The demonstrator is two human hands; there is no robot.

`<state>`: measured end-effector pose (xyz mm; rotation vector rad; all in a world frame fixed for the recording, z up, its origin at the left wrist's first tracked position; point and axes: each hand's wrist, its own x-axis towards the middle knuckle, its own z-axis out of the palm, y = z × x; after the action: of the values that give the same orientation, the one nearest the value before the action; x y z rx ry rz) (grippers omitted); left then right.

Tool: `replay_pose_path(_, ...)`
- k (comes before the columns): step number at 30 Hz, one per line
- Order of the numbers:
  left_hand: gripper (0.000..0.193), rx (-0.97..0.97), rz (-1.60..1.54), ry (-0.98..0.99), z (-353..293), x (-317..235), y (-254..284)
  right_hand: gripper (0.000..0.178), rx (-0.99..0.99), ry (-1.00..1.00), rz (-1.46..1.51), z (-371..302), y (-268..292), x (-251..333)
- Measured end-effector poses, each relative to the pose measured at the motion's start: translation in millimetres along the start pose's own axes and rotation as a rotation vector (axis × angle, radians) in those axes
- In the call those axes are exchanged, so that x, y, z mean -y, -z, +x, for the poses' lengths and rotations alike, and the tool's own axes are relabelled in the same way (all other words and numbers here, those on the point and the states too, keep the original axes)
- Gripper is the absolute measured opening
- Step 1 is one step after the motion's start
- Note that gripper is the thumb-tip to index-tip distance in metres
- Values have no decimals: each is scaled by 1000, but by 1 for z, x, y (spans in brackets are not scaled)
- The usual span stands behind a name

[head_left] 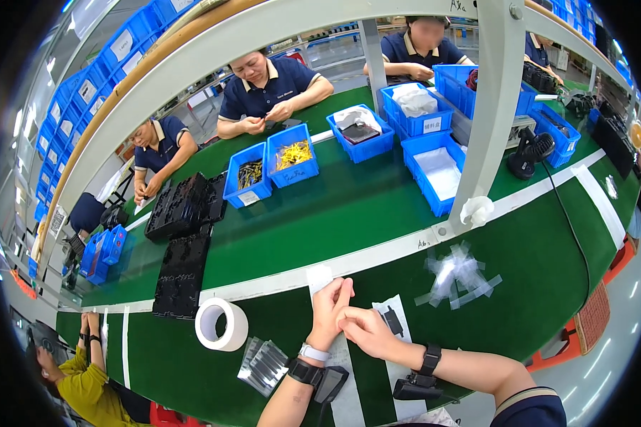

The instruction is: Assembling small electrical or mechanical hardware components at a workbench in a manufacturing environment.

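left hand (330, 304) and right hand (367, 331) touch, fingers curled narrow (whether around anything, i cannot tell). beside the right, a black part (392, 319) lies on a white strip (409, 410); a wrist's brush could knock it askew.

We hold our two hands together in front of us, the right hand (367, 329) meeting the left hand (327, 304) on its inner side. Our left forearm (286, 404) rises from the near edge, slanting far and a little right, with its hand bent and the fingers (344, 290) drawn close together. Our right forearm (470, 370) comes in from the near right, elbow bent, and reaches leftward, its fingers curled in against the left (whether anything sits between them, we cannot tell).
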<state>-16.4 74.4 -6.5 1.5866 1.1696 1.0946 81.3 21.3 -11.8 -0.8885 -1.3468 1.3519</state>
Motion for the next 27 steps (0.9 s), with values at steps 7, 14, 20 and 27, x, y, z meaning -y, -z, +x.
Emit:
replay_pose_path(7, 31, -7, -4, -41, 0, 7, 0, 12, 1, 9, 14, 1, -1, -3)
replay_pose_path(14, 30, -10, 32, -30, -1, 2, 1, 12, 5, -11, 26, 0, -2, -4)
replay_pose_path(20, 30, -10, 43, -16, 0, 6, 1, 12, 3, -4, 7, 0, -1, 0)
replay_pose_path(27, 30, -3, 30, 5, 0, 4, 1, 13, 1, 0, -4, 0, -1, 0)
